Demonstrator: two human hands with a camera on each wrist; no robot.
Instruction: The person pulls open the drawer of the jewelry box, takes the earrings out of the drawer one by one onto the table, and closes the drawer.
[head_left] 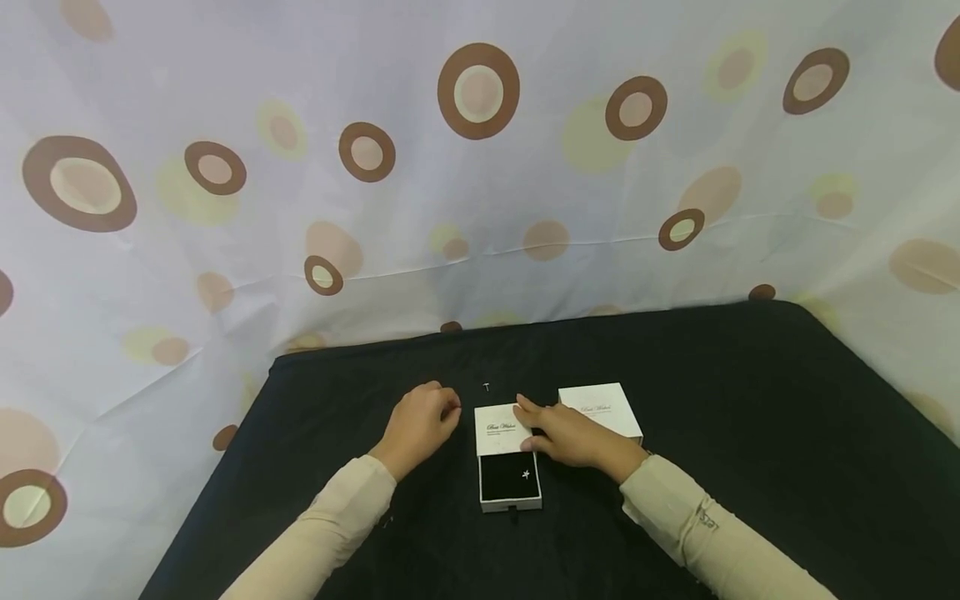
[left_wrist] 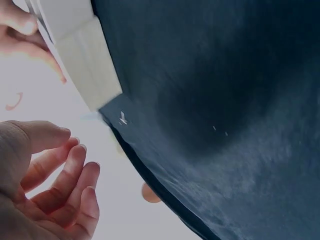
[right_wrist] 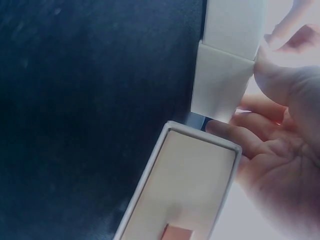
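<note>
A white drawer-style jewelry box (head_left: 504,429) lies on the black cloth with its tray (head_left: 510,506) pulled out towards me. On the tray's black lining sits a small silvery star-shaped piece (head_left: 526,474). My right hand (head_left: 573,433) holds the box's sleeve, thumb and fingers at its right and far sides. Left of the box, my left hand (head_left: 422,425) hovers with loosely bent fingers; in the left wrist view its thumb and fingertips come close together, with nothing visible between them. Beyond the box lies a tiny silvery T-shaped piece (head_left: 486,387), like an earring stud.
A second white box (head_left: 600,408) with similar lettering stands to the right, partly behind my right hand. Black cloth (head_left: 735,400) covers the table. A white curtain with brown circles (head_left: 420,208) hangs behind the table's far edge.
</note>
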